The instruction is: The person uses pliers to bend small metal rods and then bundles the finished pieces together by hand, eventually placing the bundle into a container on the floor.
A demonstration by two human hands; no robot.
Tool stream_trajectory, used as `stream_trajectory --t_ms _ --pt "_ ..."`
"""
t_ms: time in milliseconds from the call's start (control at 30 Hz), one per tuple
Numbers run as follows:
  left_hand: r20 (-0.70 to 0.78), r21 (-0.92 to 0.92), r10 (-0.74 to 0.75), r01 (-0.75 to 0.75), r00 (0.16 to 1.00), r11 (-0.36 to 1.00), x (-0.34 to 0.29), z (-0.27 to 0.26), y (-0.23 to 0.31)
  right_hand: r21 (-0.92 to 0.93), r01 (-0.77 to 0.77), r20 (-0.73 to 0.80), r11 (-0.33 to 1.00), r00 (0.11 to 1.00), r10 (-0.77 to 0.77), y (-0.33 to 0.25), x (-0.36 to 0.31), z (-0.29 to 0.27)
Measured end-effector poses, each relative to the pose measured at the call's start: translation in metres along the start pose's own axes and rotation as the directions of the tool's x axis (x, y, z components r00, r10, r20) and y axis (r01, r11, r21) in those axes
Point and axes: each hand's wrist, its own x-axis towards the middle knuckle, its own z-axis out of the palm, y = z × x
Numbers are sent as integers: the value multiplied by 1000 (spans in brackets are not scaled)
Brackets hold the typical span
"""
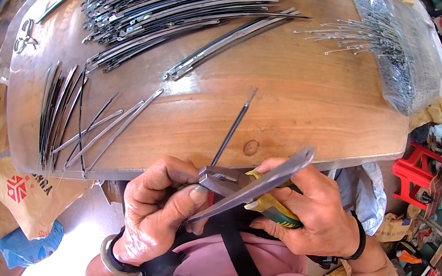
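My left hand (pixel 163 204) pinches a flat grey metal strip (pixel 266 183) between thumb and fingers. The strip slants up to the right, its rounded end in front of my right hand (pixel 315 218). In that right hand are pliers (pixel 279 211) with yellow and green handles, their metal jaws at my left fingertips. A thin dark rod (pixel 229 133) with a narrow tip reaches away from the jaws over the table; my fingers and the jaws hide its near end, so I cannot tell whether it joins the strip.
On the wooden table (pixel 318 113) lie a big pile of dark strips (pixel 179 5), a smaller row of strips (pixel 58 116) at the left edge, and scissors (pixel 26 38). A plastic bag (pixel 413 71) of thin wires sits far right. Beyond the right edge stands a red stool (pixel 415 173).
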Motion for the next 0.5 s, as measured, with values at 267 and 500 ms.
stream_trajectory --t_ms 267,500 --pt "-11 -29 -10 10 1000 1000 -2 0 2 -20 14 -5 1000 1000 -14 -1 2 -1" --pt "23 -32 -18 19 1000 999 -3 -5 1 -7 -1 -6 1000 1000 1 0 2 3"
